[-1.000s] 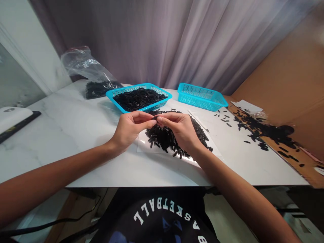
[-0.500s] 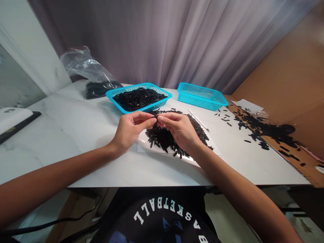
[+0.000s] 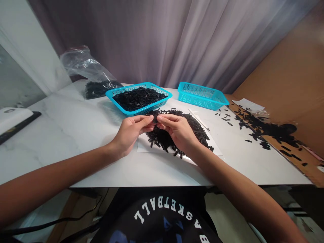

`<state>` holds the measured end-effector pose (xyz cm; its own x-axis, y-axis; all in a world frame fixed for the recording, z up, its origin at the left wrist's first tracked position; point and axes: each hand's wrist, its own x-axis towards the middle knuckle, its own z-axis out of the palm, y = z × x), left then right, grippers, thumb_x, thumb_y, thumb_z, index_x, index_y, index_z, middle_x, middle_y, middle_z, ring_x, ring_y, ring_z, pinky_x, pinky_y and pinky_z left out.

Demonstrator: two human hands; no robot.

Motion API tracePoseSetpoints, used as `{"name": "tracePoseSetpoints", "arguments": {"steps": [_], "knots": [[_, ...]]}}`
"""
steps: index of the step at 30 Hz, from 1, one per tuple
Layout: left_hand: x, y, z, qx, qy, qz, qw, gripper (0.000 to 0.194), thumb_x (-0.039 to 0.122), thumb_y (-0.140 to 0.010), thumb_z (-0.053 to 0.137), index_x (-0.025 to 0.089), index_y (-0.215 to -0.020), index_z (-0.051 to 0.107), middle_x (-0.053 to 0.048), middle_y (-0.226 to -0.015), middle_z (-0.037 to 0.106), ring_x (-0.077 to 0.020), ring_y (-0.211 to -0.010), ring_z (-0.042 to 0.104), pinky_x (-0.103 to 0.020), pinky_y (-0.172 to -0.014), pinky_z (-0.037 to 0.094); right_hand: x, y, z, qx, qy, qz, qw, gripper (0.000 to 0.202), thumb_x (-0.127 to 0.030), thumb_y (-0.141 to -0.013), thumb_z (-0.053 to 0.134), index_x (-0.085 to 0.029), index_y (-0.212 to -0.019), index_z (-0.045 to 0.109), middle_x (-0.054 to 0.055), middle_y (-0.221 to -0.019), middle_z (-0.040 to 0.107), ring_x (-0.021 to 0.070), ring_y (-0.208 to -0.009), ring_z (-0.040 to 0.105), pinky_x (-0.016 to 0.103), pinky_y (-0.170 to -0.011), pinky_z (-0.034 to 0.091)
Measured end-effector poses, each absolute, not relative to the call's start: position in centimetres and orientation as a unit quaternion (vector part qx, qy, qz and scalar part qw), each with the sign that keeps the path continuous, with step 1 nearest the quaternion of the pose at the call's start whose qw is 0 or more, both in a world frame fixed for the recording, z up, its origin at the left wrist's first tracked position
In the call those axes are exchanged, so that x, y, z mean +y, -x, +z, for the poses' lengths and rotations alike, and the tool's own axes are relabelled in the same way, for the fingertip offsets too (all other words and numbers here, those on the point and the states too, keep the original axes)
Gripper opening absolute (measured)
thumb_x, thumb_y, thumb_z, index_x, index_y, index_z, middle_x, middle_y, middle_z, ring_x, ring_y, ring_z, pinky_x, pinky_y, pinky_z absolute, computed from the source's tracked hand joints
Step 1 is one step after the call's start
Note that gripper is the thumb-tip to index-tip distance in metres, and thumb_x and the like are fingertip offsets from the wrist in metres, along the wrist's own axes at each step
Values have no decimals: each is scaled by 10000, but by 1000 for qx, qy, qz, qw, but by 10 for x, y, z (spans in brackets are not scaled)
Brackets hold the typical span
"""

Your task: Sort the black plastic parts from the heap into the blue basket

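Over a heap of small black pieces point(image 3: 197, 131) on a white sheet point(image 3: 145, 146), my two hands are close together. My left hand point(image 3: 131, 133) is closed in a pinch, thumb against fingers. Facing it, my right hand point(image 3: 176, 130) pinches too. A small dark piece point(image 3: 155, 118) seems to lie between the fingertips, hard to tell from the dark heap behind. Just behind my hands, a blue basket point(image 3: 118, 105) holds many black pieces. A second blue basket point(image 3: 199, 101) stands to its right, with no black pieces visible in it.
A clear plastic bag point(image 3: 86, 64) with black contents lies at the back left. Black pieces point(image 3: 273, 128) are scattered at the right, on the table and on cardboard point(image 3: 310, 168). A white device point(image 3: 12, 119) sits at the left edge. A curtain point(image 3: 141, 40) hangs behind.
My left hand has shifted slightly, its thumb now higher and its fingertips a little farther from my right hand's. My right hand has barely moved.
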<state>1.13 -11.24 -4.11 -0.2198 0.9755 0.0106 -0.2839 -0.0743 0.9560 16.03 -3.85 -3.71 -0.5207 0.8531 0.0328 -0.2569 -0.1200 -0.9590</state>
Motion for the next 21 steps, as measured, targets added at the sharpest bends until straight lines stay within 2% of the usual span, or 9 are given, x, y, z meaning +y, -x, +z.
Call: {"name": "tracePoseSetpoints", "arguments": {"steps": [4, 10, 17, 21], "knots": [[-112, -11, -45, 465, -369, 632, 499, 263, 401, -757, 812, 165, -870, 782, -59, -925, 750, -142, -881, 669, -288, -897, 533, -38, -160, -38, -526, 285, 693, 403, 246, -343, -586, 919, -192, -735, 796, 25, -778, 720, 127, -719, 592, 316, -776, 489], [-111, -10, -45, 485, -391, 641, 448, 340, 313, -614, 913, 181, -895, 776, -40, -869, 769, -163, -814, 688, -335, -869, 547, -40, -162, -36, -554, 273, 668, 415, 234, -357, -627, 898, -186, -750, 796, 19, -738, 700, 130, -708, 581, 313, -764, 489], [-110, -9, -46, 493, -414, 651, 402, 285, 295, -633, 898, 180, -864, 777, -32, -833, 766, -160, -771, 682, -326, -829, 555, -37, -164, -36, -510, 266, 727, 375, 187, -301, -621, 901, -199, -730, 790, 21, -807, 726, 141, -784, 632, 301, -844, 536], [-110, -9, -45, 496, -399, 651, 413, 287, 310, -631, 898, 177, -857, 780, -34, -823, 760, -155, -763, 677, -328, -837, 551, -34, -165, -37, -500, 265, 740, 362, 161, -275, -641, 890, -201, -739, 787, 24, -851, 736, 137, -819, 648, 306, -880, 525]]}}
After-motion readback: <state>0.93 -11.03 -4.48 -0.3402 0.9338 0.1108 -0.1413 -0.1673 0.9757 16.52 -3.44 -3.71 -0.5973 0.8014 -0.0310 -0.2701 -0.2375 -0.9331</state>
